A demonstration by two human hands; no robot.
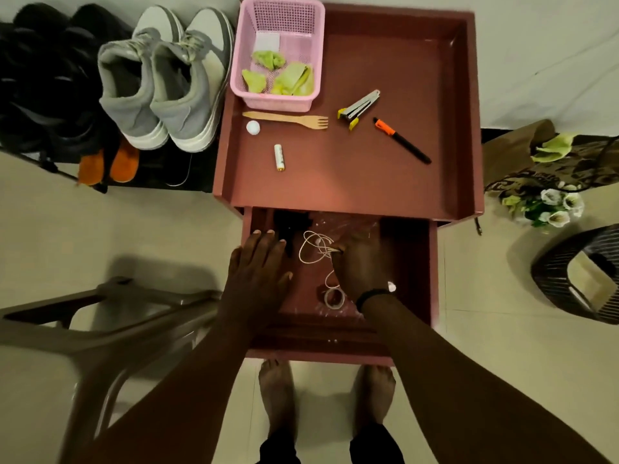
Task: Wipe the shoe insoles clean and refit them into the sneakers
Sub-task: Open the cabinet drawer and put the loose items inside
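A pair of grey and white sneakers (167,85) stands on a dark shoe rack at the upper left; their insoles are not visible. Both my hands are inside an open drawer (412,262) of a reddish-brown cabinet. My left hand (261,266) lies flat with fingers straight, next to a black object (289,226). My right hand (360,262) has curled fingers that pinch a pale looped string (313,249). A pink basket (248,92) on the cabinet top holds green crumpled cloths or wipes (284,77).
On the cabinet top (368,169) lie a wooden fork (288,120), a white ball (253,127), a battery (279,157), a stapler (360,108) and an orange-capped marker (402,140). A tape roll (334,299) lies in the drawer. A plastic chair (100,316) stands left, a dark bin (579,272) right.
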